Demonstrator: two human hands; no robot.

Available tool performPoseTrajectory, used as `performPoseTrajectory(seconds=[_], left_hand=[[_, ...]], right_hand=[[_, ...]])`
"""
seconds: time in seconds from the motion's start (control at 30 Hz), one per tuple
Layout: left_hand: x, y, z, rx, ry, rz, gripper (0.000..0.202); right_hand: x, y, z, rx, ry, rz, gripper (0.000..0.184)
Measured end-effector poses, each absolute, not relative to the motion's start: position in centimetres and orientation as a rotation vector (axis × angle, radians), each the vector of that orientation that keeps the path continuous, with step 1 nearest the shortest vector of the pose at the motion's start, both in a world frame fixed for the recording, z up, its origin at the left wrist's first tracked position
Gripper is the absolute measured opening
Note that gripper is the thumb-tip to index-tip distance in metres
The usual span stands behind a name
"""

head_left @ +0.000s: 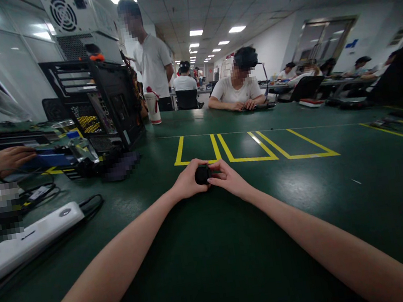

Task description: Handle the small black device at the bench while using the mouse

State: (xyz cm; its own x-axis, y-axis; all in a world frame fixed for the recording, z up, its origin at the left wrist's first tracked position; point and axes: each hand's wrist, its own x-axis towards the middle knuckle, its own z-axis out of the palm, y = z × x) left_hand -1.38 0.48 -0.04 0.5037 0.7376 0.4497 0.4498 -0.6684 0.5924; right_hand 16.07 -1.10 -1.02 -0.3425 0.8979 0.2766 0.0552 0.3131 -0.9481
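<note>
Both my arms stretch out over a dark green table point(216, 249). My left hand point(186, 179) and my right hand point(228, 177) meet at the table's middle, fingers closed from either side round a small black round object point(202, 174). The object rests at or just above the table surface, right in front of yellow taped rectangles point(254, 148). What the object is I cannot make out.
At the left stand an open black computer case point(104, 105), a white power strip point(26, 243) with cables, and another person's hand point(8, 159) on blue rails. A white cup point(153, 109) stands behind. People sit and stand at the far side.
</note>
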Motion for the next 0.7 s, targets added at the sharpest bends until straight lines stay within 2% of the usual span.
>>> performPoseTrajectory(seconds=[0.13,0.53,0.7], left_hand=[[-1.35,0.48,-0.09,2.361,0.996,0.986,0.060],[-1.43,0.56,-0.10,2.382,0.970,0.985,0.060],[-1.50,0.51,-0.04,2.387,0.979,0.976,0.059]], right_hand=[[15.99,-0.95,-1.06,-0.894,-1.681,1.060,0.022],[16.04,-1.12,-1.12,-0.901,-1.702,1.090,0.029],[15.82,-1.52,-1.02,-0.910,-1.703,1.049,0.017]])
